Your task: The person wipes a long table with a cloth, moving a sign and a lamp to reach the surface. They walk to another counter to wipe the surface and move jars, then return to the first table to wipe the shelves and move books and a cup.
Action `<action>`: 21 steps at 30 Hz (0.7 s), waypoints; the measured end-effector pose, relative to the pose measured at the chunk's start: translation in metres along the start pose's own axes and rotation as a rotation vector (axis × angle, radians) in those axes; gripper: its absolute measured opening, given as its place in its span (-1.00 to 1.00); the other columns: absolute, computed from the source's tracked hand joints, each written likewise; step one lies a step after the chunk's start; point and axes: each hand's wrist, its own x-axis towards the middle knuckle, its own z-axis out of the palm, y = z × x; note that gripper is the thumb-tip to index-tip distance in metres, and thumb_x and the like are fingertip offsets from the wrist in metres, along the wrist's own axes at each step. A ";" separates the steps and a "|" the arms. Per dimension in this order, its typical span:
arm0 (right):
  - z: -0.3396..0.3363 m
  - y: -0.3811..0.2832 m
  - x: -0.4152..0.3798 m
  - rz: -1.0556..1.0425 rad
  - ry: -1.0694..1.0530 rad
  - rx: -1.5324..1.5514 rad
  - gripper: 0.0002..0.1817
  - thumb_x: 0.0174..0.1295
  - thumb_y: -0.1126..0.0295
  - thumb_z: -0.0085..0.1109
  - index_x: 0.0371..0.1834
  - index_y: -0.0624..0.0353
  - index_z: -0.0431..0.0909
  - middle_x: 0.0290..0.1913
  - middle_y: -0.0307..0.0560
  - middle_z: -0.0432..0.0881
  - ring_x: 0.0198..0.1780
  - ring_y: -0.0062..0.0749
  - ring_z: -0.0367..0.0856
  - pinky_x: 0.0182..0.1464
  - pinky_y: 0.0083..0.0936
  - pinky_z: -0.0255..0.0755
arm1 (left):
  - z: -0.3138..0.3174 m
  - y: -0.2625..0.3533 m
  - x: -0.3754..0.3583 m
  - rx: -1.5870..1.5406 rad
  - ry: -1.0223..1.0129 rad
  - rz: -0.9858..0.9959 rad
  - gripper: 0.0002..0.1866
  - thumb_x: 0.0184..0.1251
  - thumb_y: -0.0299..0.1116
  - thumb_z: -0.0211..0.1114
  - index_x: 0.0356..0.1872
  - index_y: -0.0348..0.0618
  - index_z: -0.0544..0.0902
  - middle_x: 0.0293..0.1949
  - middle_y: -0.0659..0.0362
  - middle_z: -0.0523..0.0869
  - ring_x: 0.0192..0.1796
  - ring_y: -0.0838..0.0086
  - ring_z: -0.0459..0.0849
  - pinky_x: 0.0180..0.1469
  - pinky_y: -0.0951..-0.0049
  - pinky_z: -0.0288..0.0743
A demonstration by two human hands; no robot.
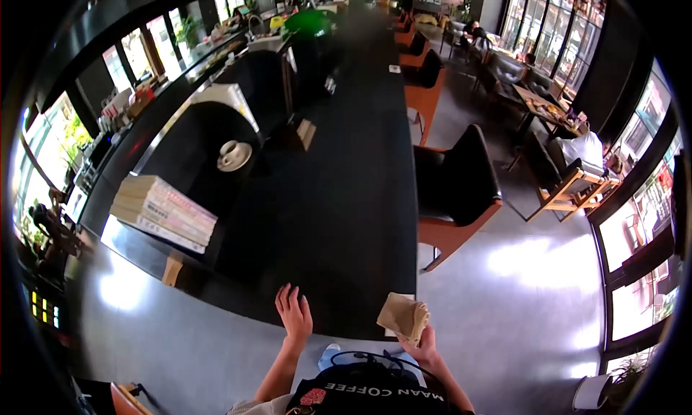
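My left hand (294, 314) hovers over the near end of the long black counter (339, 199), palm down, fingers apart, holding nothing. At the counter's near right corner, my right hand (424, 345) grips a folded tan cloth (402, 318). A thin white edge shows beside and beneath the cloth. Farther off on the left side stand a white cup (230, 149) on a saucer (242, 160) and a stack of books (166, 212). A small wooden block (304, 135) sits beyond the cup.
Black and brown chairs (461, 188) line the counter's right side. A person in white (582, 152) sits at a wooden table (540, 106) on the right. Part of another chair (128, 399) shows at the lower left. A planter (592, 393) stands at the lower right.
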 end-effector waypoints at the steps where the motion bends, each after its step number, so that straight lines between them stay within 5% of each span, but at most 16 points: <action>1: -0.014 -0.015 0.005 0.025 0.015 0.141 -0.61 0.29 0.25 -0.06 0.14 0.14 0.37 0.06 -0.16 0.52 0.11 -0.38 0.46 0.15 -0.40 0.35 | 0.014 0.018 -0.005 -0.039 -0.012 0.019 -0.69 0.26 -0.47 0.12 0.03 -0.29 0.47 0.16 -0.08 0.42 0.23 -0.02 0.32 0.28 0.09 0.17; 4: -0.076 -0.057 0.024 0.234 0.074 0.821 -0.59 0.34 0.14 -0.19 0.13 0.08 0.42 0.14 -0.13 0.49 0.21 -0.28 0.40 0.23 -0.24 0.30 | 0.050 0.079 -0.025 -0.048 -0.061 0.019 -0.67 0.26 -0.43 0.14 0.04 -0.31 0.46 0.13 -0.09 0.43 0.21 -0.02 0.33 0.28 0.09 0.21; 7: -0.161 -0.082 0.033 0.257 0.091 0.920 -0.62 0.31 0.14 -0.15 0.10 0.00 0.47 0.11 -0.18 0.53 0.15 -0.27 0.44 0.18 -0.30 0.31 | 0.075 0.136 -0.054 0.058 -0.070 -0.065 -0.63 0.25 -0.42 0.14 0.07 -0.33 0.42 0.15 -0.11 0.40 0.21 -0.04 0.32 0.29 0.08 0.18; 14: -0.323 -0.141 0.008 0.150 0.133 0.705 -0.57 0.33 0.03 -0.17 0.09 0.03 0.47 0.14 -0.16 0.52 0.19 -0.25 0.44 0.25 -0.17 0.28 | 0.105 0.204 -0.093 0.181 -0.006 -0.184 -0.43 0.20 -0.43 0.13 0.25 -0.35 0.26 0.30 -0.16 0.25 0.31 -0.09 0.21 0.34 0.06 0.10; 21: -0.374 -0.134 0.009 0.101 0.243 0.776 -0.58 0.33 0.05 -0.15 0.06 0.05 0.50 0.08 -0.16 0.56 0.14 -0.23 0.49 0.18 -0.17 0.37 | 0.109 0.195 -0.098 0.103 0.056 -0.142 -0.50 0.22 -0.44 0.06 0.22 -0.33 0.36 0.24 -0.09 0.42 0.29 -0.01 0.34 0.32 0.19 0.20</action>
